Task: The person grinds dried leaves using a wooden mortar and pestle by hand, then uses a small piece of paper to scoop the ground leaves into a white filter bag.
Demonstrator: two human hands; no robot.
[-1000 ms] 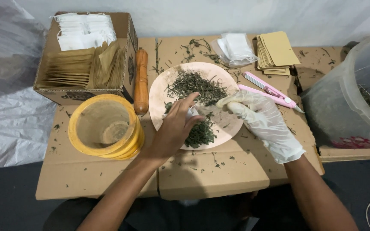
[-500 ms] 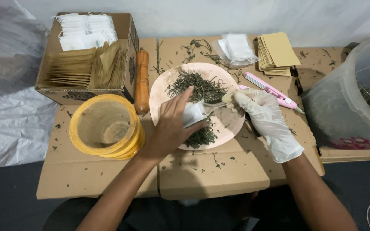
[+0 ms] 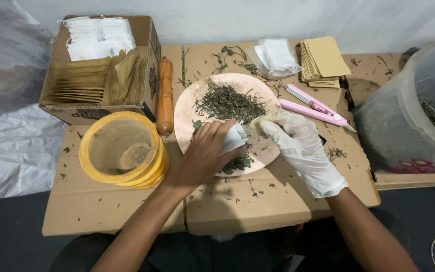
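We see a small white paper pouch (image 3: 235, 138) gripped in the bare left hand (image 3: 205, 156) over a round, smooth pink plate (image 3: 187, 108) of dried green leaves (image 3: 230, 103); the gloved right hand (image 3: 298, 146) pinches leaves just beside it, above the cardboard surface (image 3: 127, 209).

Two hands work here: the bare left hand (image 3: 202, 156) and the gloved right hand (image 3: 298, 146), with one small white bag (image 3: 235, 138) between them. One round plate (image 3: 187, 108) lies under them. Left of the hands: one yellow tub (image 3: 122, 148), one wooden handle (image 3: 165, 93), one cardboard box (image 3: 149, 45). Beyond the right hand: two pink tools (image 3: 313, 107), one tan envelope stack (image 3: 324, 60).
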